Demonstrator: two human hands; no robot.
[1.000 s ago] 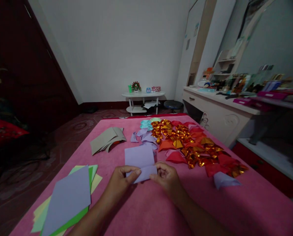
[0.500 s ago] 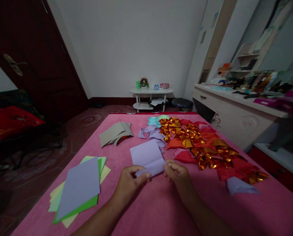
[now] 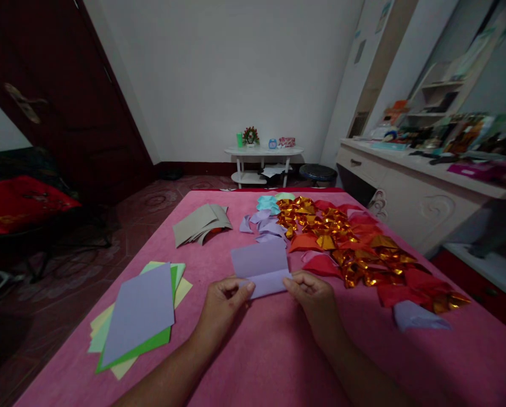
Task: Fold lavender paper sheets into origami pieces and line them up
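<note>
Fingers of the left hand [image 3: 225,299] and right hand [image 3: 314,294] have rolled the lilac paper's [image 3: 261,265] near edge further up, pinching the fold on the pink table [image 3: 256,350].

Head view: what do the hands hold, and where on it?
Both hands, left and right, pinch the lilac paper sheet by the two ends of its folded near edge.

Pretty dim room: plain white wall [image 3: 236,68] at 12 o'clock, small white side table [image 3: 263,151] against it, dark door [image 3: 66,113] at 10, cream dresser [image 3: 409,192] at 2, patterned reddish floor [image 3: 151,209].
</note>
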